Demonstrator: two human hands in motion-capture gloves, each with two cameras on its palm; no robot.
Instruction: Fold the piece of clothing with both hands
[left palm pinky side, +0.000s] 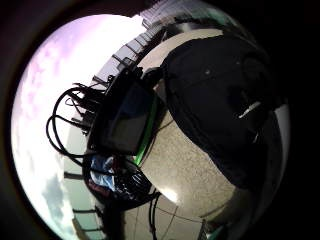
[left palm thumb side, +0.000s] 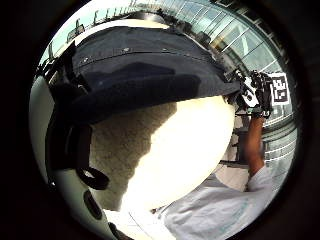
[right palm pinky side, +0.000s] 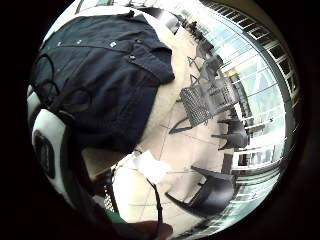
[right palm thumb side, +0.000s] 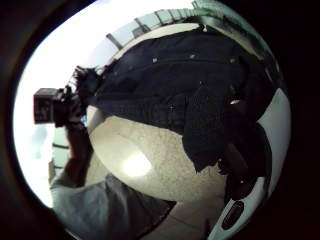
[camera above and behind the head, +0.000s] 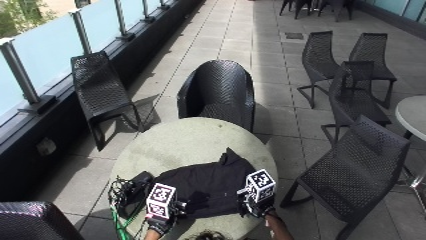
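Both hands, left hand (camera above and behind the head: 160, 222) and right hand (camera above and behind the head: 256, 206), were at the dark shirt (camera above and behind the head: 206, 182) on the table's (camera above and behind the head: 186, 145) near edge; finger state I couldn't tell. Uneven lifting risked dragging it over that edge.

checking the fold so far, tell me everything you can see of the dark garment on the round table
The dark garment is black or very dark navy cloth with small pale snaps along a seam, like a shirt. It lies mostly flat on the near part of the round pale table, one corner pointing toward the far chair. The left hand and right hand are at its near edge; their grip is hidden.
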